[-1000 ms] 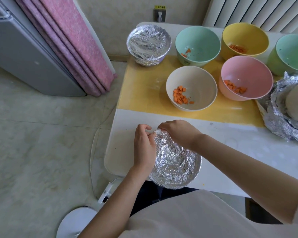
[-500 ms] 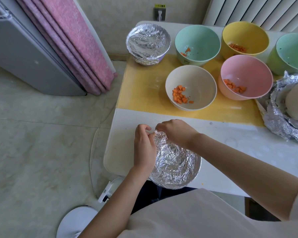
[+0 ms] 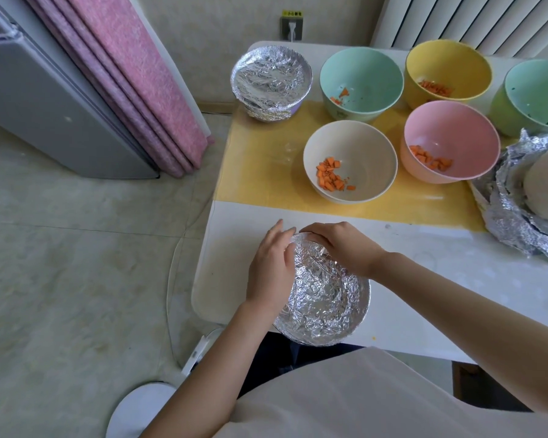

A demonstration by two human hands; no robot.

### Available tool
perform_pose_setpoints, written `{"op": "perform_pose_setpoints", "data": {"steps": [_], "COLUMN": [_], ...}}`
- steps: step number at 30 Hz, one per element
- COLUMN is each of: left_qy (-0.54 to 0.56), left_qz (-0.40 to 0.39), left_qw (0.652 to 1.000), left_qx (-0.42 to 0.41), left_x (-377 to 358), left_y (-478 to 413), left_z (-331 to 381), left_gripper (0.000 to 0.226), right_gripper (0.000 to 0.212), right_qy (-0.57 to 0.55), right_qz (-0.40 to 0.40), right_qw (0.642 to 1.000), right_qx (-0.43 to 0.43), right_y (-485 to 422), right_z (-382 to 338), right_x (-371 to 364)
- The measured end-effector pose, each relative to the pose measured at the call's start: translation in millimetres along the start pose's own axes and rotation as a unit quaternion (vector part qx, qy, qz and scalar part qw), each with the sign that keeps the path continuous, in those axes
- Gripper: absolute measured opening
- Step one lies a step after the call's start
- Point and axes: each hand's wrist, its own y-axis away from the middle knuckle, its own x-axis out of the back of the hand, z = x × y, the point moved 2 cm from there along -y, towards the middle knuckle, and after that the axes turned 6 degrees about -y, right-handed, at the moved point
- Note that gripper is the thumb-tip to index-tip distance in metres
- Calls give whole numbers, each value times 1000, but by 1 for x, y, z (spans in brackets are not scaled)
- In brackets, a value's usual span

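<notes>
A bowl lined with crinkled foil [image 3: 325, 298] sits at the near edge of the white table [image 3: 456, 273]. My left hand [image 3: 271, 267] rests against the bowl's left rim, its fingers fairly straight and pointing away from me along the foil edge. My right hand [image 3: 339, 245] reaches across from the right, with its fingers curled over the far rim, pressing the foil down there.
A second foil-lined bowl [image 3: 271, 80] stands at the far left corner. White [image 3: 350, 165], pink [image 3: 450, 140], yellow [image 3: 448, 71] and mint [image 3: 361, 79] bowls hold diced carrot on a yellow mat [image 3: 260, 172]. A green bowl [image 3: 535, 93] and loose foil [image 3: 513, 222] lie at the right.
My left hand's fingers have straightened and now lie along the rim instead of pinching the foil. My right hand stays on the far rim.
</notes>
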Motion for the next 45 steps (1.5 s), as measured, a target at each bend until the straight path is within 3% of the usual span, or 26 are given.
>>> {"op": "perform_pose_setpoints", "data": {"steps": [8, 14, 20, 27, 37, 45], "left_qy": [-17, -26, -21, 3, 28, 29], "left_qz": [37, 43, 35, 46, 34, 72], "left_qw": [999, 999, 999, 999, 999, 996], "left_qx": [-9, 7, 13, -22, 28, 36], "left_x": [0, 0, 2, 3, -2, -6], "left_y": [-8, -3, -2, 5, 12, 15], "left_z": [-1, 3, 0, -10, -14, -14], "left_gripper": [32, 21, 11, 1, 21, 18], "right_gripper": [19, 19, 18, 32, 30, 24], "right_qy": [66, 64, 115, 7, -10, 30], "right_qz": [31, -34, -17, 5, 36, 57], "right_qw": [997, 997, 993, 1000, 998, 998], "right_qx": [11, -15, -7, -23, -50, -28], "right_y": [-4, -11, -14, -2, 8, 10], "right_z": [-3, -15, -18, -13, -5, -6], "right_x": [-2, -3, -7, 0, -5, -6]}}
